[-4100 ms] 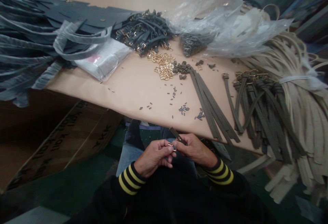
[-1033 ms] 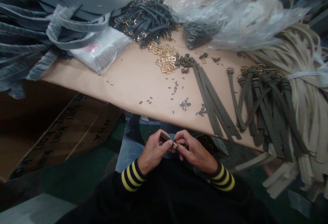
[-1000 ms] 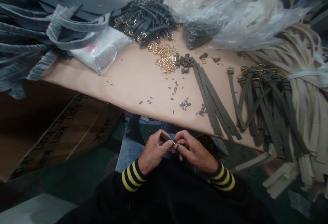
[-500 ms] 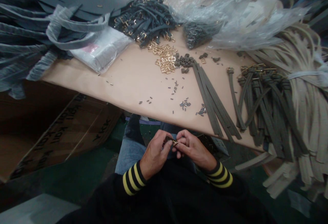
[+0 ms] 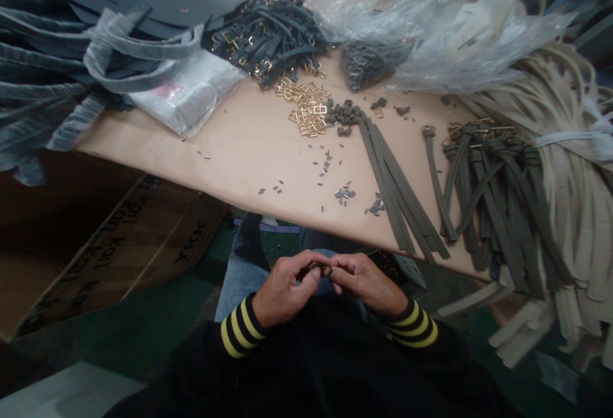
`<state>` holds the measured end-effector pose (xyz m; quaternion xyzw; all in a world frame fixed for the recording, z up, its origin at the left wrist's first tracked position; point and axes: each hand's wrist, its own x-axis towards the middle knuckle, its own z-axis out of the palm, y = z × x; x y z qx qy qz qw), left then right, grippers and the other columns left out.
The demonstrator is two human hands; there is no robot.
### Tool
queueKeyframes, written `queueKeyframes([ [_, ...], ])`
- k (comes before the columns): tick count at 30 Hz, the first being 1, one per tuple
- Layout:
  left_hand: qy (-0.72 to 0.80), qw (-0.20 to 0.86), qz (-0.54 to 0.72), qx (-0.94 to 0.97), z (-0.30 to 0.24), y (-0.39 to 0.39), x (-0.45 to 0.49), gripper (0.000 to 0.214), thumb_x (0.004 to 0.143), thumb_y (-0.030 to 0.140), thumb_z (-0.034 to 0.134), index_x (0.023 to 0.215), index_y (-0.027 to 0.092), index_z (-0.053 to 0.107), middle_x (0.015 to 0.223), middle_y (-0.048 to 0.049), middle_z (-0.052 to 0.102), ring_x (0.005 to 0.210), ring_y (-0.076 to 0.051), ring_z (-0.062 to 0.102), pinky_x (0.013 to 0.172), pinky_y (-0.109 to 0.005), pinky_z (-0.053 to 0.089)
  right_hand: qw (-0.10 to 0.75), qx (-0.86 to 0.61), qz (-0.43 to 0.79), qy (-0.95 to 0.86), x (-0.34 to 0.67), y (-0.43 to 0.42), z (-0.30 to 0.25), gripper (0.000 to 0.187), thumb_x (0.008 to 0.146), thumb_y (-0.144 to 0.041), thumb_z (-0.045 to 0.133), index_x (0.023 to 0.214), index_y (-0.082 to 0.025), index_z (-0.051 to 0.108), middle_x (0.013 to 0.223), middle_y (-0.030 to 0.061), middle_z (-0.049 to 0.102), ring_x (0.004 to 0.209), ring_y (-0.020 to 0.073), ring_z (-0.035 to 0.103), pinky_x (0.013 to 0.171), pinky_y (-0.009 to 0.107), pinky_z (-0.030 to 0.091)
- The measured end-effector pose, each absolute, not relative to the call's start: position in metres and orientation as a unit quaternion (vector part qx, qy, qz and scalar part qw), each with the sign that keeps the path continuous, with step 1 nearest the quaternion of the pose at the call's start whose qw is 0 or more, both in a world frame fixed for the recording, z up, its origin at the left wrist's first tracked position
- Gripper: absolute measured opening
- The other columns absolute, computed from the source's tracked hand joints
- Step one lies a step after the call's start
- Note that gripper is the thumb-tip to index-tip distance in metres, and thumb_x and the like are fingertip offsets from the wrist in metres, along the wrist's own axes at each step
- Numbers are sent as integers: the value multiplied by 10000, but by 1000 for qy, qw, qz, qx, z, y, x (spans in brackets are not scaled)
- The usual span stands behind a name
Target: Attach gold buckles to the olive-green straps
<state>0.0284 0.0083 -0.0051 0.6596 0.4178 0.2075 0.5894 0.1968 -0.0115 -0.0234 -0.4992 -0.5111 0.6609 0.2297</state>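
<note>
My left hand (image 5: pixel 287 287) and my right hand (image 5: pixel 370 283) meet over my lap, just in front of the table edge. Both are closed, fingertips pinching a small dark strap piece with a gold buckle (image 5: pixel 322 268); the fingers hide most of it. On the table beyond lie a pile of gold buckles (image 5: pixel 309 111), a cluster of small dark loops (image 5: pixel 345 110) and several long olive straps (image 5: pixel 393 188). Tiny dark metal clips (image 5: pixel 345 194) are scattered nearer the edge.
Black buckled straps (image 5: pixel 278 38) are heaped at the back, beside a plastic bag of dark hardware (image 5: pixel 368 60). Finished-looking olive straps (image 5: pixel 498 182) and beige straps (image 5: pixel 575 214) hang over the right edge. Wrapped handles (image 5: pixel 138 48) lie left; a cardboard box (image 5: pixel 143 246) stands below.
My hands have drawn closer together, and my left wrist has shifted slightly left. The gold buckle part that glinted between the fingers is now mostly covered.
</note>
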Motion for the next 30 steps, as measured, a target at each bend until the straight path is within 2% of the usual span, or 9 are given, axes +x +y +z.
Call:
queueKeyframes([
  [4, 304, 788, 189, 501, -9, 12, 19, 323, 778, 307, 457, 1030, 116, 520, 662, -9, 534, 564, -93, 516, 570, -235, 443, 207, -473, 677, -524, 205, -11, -24, 381, 768, -452, 454, 577, -123, 488, 467, -48, 396, 412, 42, 293, 409, 187, 211],
  [8, 287, 861, 168, 385, -13, 12, 14, 335, 735, 378, 534, 932, 109, 557, 622, -21, 581, 516, -99, 558, 529, -234, 468, 197, -433, 723, -501, 205, -11, -24, 401, 730, -508, 481, 674, -113, 524, 465, -59, 381, 404, 45, 298, 401, 185, 211],
  [13, 336, 853, 166, 363, -10, 15, 16, 280, 657, 360, 625, 753, 102, 578, 535, 4, 578, 440, -77, 536, 462, -206, 477, 206, -430, 741, -474, 198, -14, -24, 401, 705, -513, 508, 664, -114, 518, 455, -73, 340, 397, 39, 262, 387, 182, 192],
  [17, 382, 837, 113, 374, -4, 19, 13, 280, 639, 365, 634, 721, 101, 587, 495, 26, 555, 446, -67, 536, 461, -180, 472, 202, -458, 713, -490, 196, -16, -22, 350, 715, -454, 511, 672, -108, 539, 482, -64, 348, 424, 43, 263, 401, 181, 202],
  [21, 409, 833, 71, 366, -1, 21, 11, 249, 627, 331, 648, 730, 110, 596, 572, 3, 600, 531, -90, 578, 531, -205, 481, 193, -476, 688, -513, 192, -16, -20, 288, 717, -386, 508, 644, -110, 546, 509, -50, 376, 461, 52, 288, 431, 181, 233],
  [24, 413, 825, 86, 377, -2, 19, 13, 201, 622, 287, 655, 692, 105, 605, 602, 0, 607, 588, -89, 572, 590, -211, 467, 185, -488, 669, -529, 190, -16, -21, 250, 721, -338, 499, 637, -109, 554, 537, -35, 415, 491, 61, 328, 456, 180, 258],
  [30, 435, 806, 153, 372, -6, 14, 20, 189, 604, 258, 667, 639, 100, 571, 565, 12, 596, 541, -74, 532, 573, -206, 422, 169, -505, 642, -552, 191, -16, -25, 224, 735, -292, 482, 672, -101, 581, 553, -26, 446, 503, 69, 357, 478, 182, 280],
])
